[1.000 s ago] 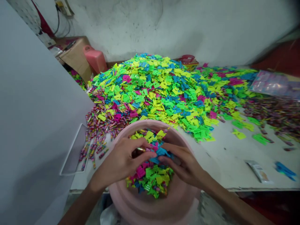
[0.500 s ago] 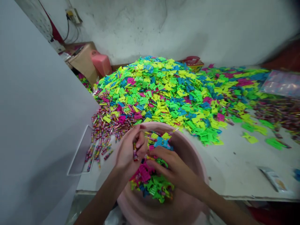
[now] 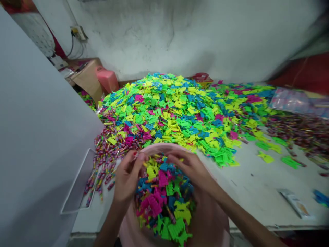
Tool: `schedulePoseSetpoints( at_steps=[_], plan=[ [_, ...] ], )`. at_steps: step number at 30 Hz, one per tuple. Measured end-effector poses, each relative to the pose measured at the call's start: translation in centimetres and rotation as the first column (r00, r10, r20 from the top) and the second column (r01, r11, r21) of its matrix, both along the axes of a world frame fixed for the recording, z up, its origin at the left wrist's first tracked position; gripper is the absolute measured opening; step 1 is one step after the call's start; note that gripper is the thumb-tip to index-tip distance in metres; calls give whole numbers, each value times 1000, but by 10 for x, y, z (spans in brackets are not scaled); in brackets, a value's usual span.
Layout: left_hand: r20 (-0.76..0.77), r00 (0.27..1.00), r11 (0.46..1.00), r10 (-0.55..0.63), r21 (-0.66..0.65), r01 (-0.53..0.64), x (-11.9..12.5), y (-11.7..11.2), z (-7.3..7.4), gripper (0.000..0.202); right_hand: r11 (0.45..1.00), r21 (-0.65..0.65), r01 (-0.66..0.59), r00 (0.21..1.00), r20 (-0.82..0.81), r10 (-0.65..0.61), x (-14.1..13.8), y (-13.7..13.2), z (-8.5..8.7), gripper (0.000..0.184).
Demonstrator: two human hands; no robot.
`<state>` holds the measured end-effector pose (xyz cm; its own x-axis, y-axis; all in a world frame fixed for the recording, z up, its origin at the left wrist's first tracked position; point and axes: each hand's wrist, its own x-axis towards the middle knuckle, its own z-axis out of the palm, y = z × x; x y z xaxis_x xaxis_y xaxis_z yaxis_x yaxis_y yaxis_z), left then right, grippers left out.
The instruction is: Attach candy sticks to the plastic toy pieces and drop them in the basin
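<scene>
A pink basin [image 3: 214,219] holds a mixed heap of small plastic pieces [image 3: 154,204] in pink, green, yellow and blue, with some thin printed sticks among them. At the basin's left rim is my left hand [image 3: 127,180], its thumb and fingers pinched together. A small reddish spot shows at those fingertips, too blurred to name. My right hand [image 3: 191,169] reaches over the far right part of the basin. Its fingers are extended and slightly apart, close above the pieces, and I see nothing held in them.
Behind the basin rises a large pile of bright plastic pieces [image 3: 169,106]. Printed sticks [image 3: 105,164] lie at left, beside a white panel [image 3: 43,130]. On the white table [image 3: 246,192] are a small packet [image 3: 295,203] and more sticks [image 3: 300,133]. A pink jug [image 3: 108,79] stands behind.
My hands have moved apart, uncovering the heap in the basin. The left shifted left to the rim; the stick seen in it before is no longer distinct. The view has tilted up and shifted right.
</scene>
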<state>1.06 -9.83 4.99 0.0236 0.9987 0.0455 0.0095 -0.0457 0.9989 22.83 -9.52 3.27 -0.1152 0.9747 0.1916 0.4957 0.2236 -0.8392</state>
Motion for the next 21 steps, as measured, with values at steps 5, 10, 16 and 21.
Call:
schedulePoseSetpoints(
  at_steps=[5, 10, 16, 21],
  plan=[
    [76, 996, 992, 54, -116, -45, -13, 4, -8, 43, 960, 148, 237, 943, 200, -264, 62, 97, -38, 21],
    [60, 995, 985, 79, -157, -69, -10, -3, -14, 47, 956, 197, 218, 941, 219, -259, 85, 137, -64, 26],
    [36, 992, 980, 123, -163, -116, -13, 0, -22, 47, 953, 178, 245, 966, 44, -257, 94, 150, -70, 26],
    [-156, 988, 1000, 20, 17, -17, -13, 9, -26, 42, 946, 75, 315, 929, -228, -291, 82, 126, -46, 26]
  ],
)
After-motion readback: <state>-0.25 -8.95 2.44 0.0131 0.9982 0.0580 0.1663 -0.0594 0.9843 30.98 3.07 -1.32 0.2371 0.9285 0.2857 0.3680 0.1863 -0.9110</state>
